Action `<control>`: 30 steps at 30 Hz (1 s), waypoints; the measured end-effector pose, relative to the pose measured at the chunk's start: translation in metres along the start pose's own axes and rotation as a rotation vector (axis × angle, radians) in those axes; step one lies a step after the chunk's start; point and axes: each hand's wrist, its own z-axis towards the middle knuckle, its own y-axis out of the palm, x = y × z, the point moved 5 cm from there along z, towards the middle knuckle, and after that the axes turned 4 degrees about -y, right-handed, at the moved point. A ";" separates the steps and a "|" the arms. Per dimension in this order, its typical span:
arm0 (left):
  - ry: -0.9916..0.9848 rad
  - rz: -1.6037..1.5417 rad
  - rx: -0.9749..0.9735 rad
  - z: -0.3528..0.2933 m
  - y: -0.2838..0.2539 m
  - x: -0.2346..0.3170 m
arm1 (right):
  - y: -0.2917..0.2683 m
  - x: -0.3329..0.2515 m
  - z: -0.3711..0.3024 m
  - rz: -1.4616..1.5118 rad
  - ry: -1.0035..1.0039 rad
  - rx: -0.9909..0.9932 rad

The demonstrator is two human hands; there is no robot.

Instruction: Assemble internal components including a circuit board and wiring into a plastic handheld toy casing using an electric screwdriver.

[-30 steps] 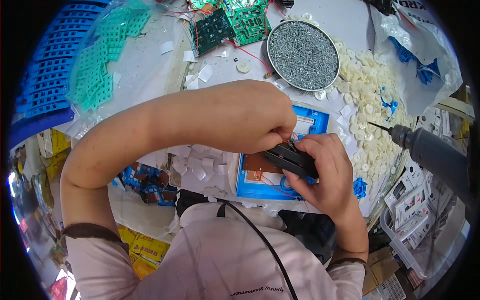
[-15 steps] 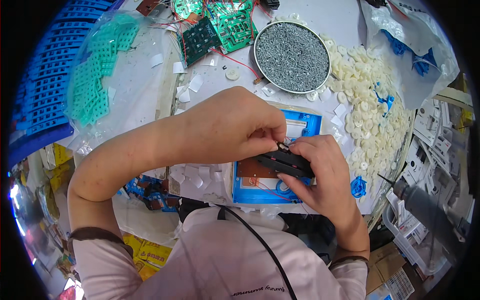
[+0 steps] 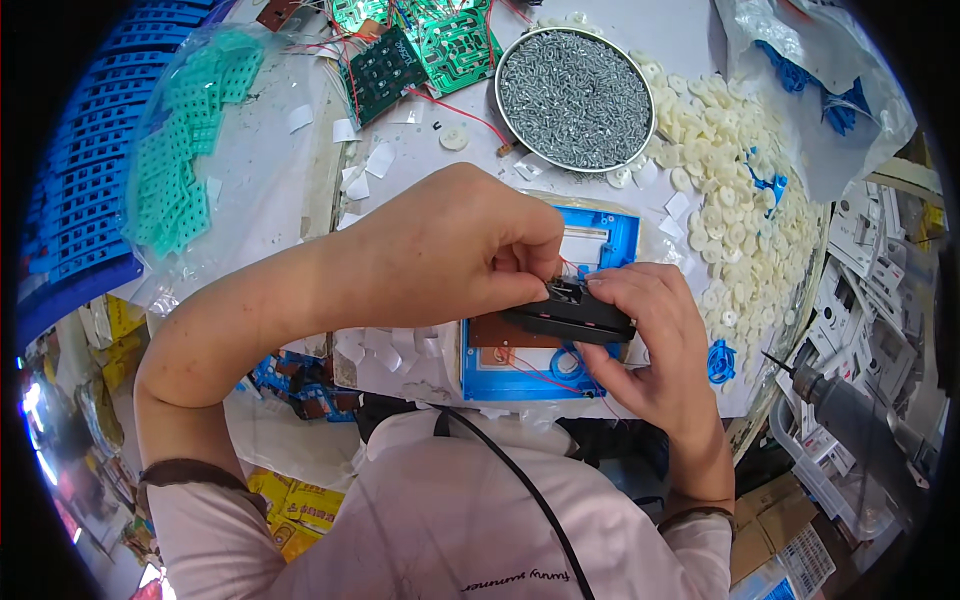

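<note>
My left hand (image 3: 455, 250) and my right hand (image 3: 650, 340) together hold a small black plastic box (image 3: 568, 315) above a blue plastic housing (image 3: 545, 375). The right hand grips the box from its right end and underneath. The left hand's fingertips pinch at the box's top left, where thin red wires come out. A brown circuit board (image 3: 505, 335) lies in the blue housing just under the box, with red wires trailing across it.
A round metal tin of screws (image 3: 575, 95) sits behind the hands. A heap of white plastic discs (image 3: 740, 190) spreads to the right. Green circuit boards (image 3: 420, 45) lie at the back, teal parts in a bag (image 3: 185, 150) left, an electric screwdriver (image 3: 850, 420) at right.
The view has shifted so the screwdriver at right sits lower. Both hands stay on the black box, the left fingers now working closer at its top.
</note>
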 end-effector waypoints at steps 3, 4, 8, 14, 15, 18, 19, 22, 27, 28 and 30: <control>0.003 0.071 0.043 0.002 0.001 0.002 | 0.001 -0.003 0.005 -0.020 -0.063 -0.038; 0.001 0.106 0.058 0.003 0.001 0.005 | 0.002 -0.004 0.007 -0.036 -0.095 -0.062; 0.008 0.130 0.079 0.004 0.003 0.004 | 0.004 -0.004 0.008 -0.047 -0.101 -0.059; 0.087 0.133 0.062 0.002 0.004 0.003 | 0.004 -0.001 0.008 -0.016 -0.090 -0.026; 0.096 0.164 0.064 0.002 0.003 0.004 | 0.003 -0.001 0.007 -0.005 -0.060 -0.012; 0.143 0.256 0.082 0.001 0.002 0.007 | 0.003 0.000 0.003 -0.010 -0.047 0.011; 0.172 0.287 0.093 0.001 0.002 0.007 | 0.003 0.001 0.002 -0.019 -0.057 0.014; 0.181 0.336 0.081 0.003 0.003 0.009 | 0.003 0.001 0.002 -0.030 -0.051 0.004; 0.180 0.349 0.085 0.004 -0.001 0.006 | 0.003 -0.001 0.003 -0.055 -0.055 -0.010; 0.181 0.359 0.080 0.004 0.000 0.004 | 0.003 -0.001 0.004 -0.060 -0.057 -0.014; 0.236 0.378 0.085 0.003 0.002 0.004 | 0.007 0.000 0.002 -0.057 -0.083 0.021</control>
